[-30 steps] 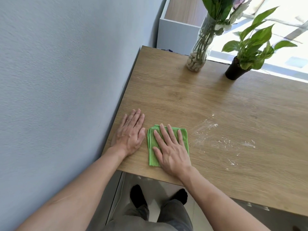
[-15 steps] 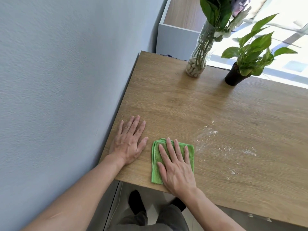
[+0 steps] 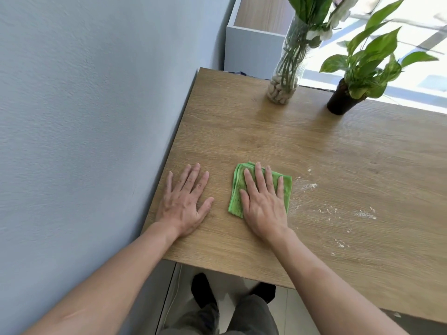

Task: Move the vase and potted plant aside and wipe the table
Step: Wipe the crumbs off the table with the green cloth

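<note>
- Wooden table [image 3: 302, 146] filling centre and right of the frame; left edge hard against the grey wall [image 3: 84, 117], near edge running across the lower middle, far edge at the upper right under a bright window.
- One left hand [image 3: 185, 201] flat on bare wood near the left edge, at lower centre; grip wide, fingers spread, holding nothing.
- One right hand [image 3: 262, 201] pressed palm-down on one folded green cloth [image 3: 238, 189], just right of the left hand and apart from it; grip wide, fingers straight, lying on the cloth rather than closed round it.
- Cloth edges showing left of and beyond the fingers, with a strip at the right; set back a little from the near table edge.
- Pale crumbs [image 3: 331, 209] scattered in several patches right of the cloth, nearest patch just beside its right edge.
- One glass vase [image 3: 285, 78] with pebbles and green stems at upper centre, close to the far edge.
- One potted plant [image 3: 343, 100] in a dark pot at upper right, near the far edge, well apart from the vase.
- Wide open wood between hands and both plants, and rightward past the crumbs.
- One white cabinet [image 3: 251, 44] beyond the far left corner.
- Two dark-socked feet [image 3: 203, 291] on the floor below the near edge.
</note>
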